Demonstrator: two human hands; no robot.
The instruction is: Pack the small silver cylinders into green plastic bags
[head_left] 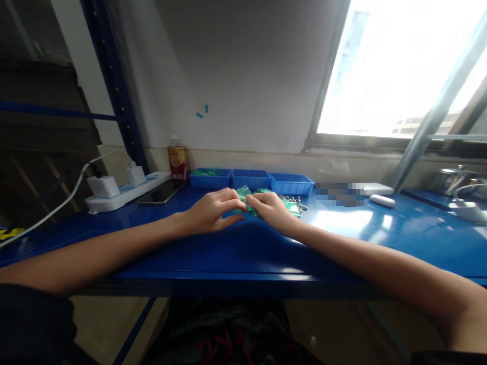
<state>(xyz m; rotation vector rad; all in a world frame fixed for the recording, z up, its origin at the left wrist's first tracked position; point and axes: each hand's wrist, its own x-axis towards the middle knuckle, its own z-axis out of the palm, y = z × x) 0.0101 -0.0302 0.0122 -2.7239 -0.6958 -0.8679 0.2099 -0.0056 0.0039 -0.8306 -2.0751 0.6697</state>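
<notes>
My right hand [272,209] pinches a small green plastic bag [242,193] between thumb and fingers above the blue table. From the other side, my left hand [216,209] has its bent fingers on the same bag, its thumb lower down. What the bag contains cannot be made out. Just beyond my right hand lie more green plastic bags [292,207] and a scatter of small metal fittings [300,202], partly hidden by that hand.
Three blue bins stand along the wall: a left bin [194,181] with green plastic, a middle bin [251,179] and a right bin [292,185]. To the left are a power strip [117,196], phone [162,192] and drink bottle [178,161]; a white case [382,201] lies right.
</notes>
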